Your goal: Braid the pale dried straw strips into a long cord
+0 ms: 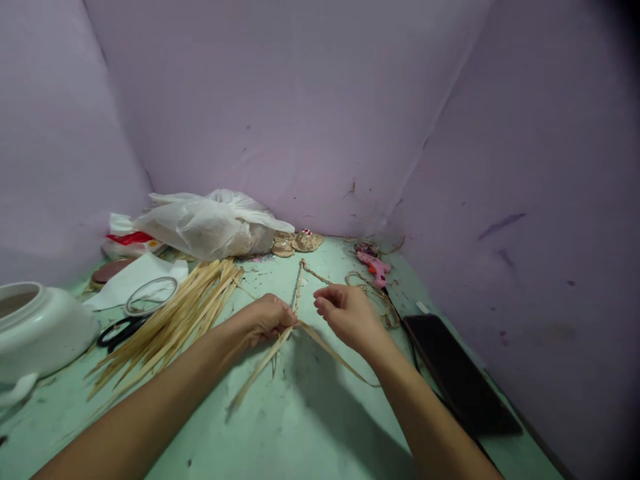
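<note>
My left hand (267, 319) is closed in a pinch on a braided straw strand (298, 287) that runs away from me across the green table (310, 427). Loose straw ends (260, 368) trail back from the pinch toward me, one going right. My right hand (349, 312) hovers just right of the braid with its fingers curled inward; nothing shows plainly in them. A pile of straw strips (175, 320) lies to the left of my left forearm.
Black scissors (119, 331), a round wire ring (151, 295) and white paper lie left of the straw. A white pot (37, 327) stands at far left. A plastic bag (210, 227) sits at the back. A pink glue gun (374, 265), twine and a dark phone (457, 373) lie right.
</note>
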### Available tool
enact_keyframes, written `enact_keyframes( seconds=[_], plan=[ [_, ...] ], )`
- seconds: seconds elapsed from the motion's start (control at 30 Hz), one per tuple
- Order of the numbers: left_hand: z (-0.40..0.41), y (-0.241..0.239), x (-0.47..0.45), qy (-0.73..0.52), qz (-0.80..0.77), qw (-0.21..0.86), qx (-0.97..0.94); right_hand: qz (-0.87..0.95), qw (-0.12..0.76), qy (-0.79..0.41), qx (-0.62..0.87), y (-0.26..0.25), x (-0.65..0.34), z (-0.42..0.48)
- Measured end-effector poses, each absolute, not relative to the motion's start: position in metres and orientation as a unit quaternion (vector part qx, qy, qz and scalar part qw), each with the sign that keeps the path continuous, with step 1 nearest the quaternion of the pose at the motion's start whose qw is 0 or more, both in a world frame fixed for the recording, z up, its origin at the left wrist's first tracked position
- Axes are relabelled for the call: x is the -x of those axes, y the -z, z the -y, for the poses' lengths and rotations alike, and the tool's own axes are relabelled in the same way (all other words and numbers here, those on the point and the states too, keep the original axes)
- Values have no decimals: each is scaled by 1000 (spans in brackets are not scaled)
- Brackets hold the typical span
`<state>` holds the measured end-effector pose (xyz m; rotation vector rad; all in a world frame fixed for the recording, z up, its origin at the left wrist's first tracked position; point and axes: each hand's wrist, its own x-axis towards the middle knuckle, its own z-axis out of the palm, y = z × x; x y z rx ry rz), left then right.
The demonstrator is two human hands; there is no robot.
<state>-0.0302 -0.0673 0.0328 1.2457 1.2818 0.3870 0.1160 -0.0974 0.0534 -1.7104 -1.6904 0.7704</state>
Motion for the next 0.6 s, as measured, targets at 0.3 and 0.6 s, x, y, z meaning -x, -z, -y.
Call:
enact_keyframes(
  seconds=[0.3, 0.6],
  plan=[
    [66, -31, 32, -126, -545, 584, -589, 459, 296, -627, 555, -18, -95, 85],
    [85, -44, 26, -103, -633, 233, -731, 460, 335, -606, 556, -1, -99, 82]
  ],
)
